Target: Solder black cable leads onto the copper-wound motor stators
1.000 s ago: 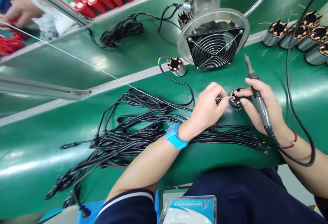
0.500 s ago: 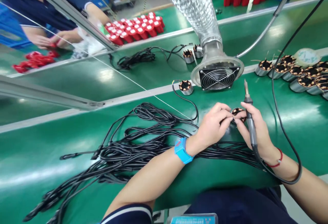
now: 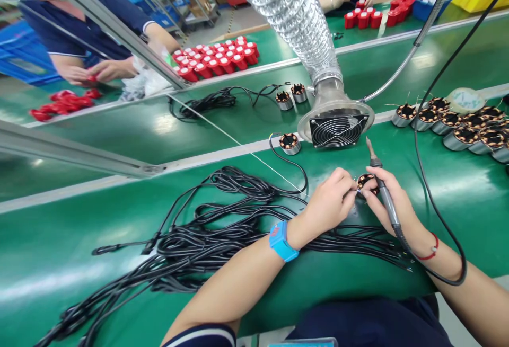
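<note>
My left hand pinches at the left edge of a copper-wound stator; the thin wire ends between its fingertips are too small to make out clearly. Close beside it, my right hand holds a soldering iron, its tip pointing up and away, while thumb and forefinger reach to the same stator. Black cables lie in a tangled bundle left of and beneath my forearms. Another stator, with a cable's wires beside it, stands near the metal rail.
A fume extractor with a silver duct hangs just beyond my hands. Several stators stand at the right. The iron's cord loops over my right forearm. Across the bench, people handle red parts.
The view has shifted slightly. Both hands remain at the stator, with my left fingertips now closer together at its edge. The iron has tilted a little further left.
</note>
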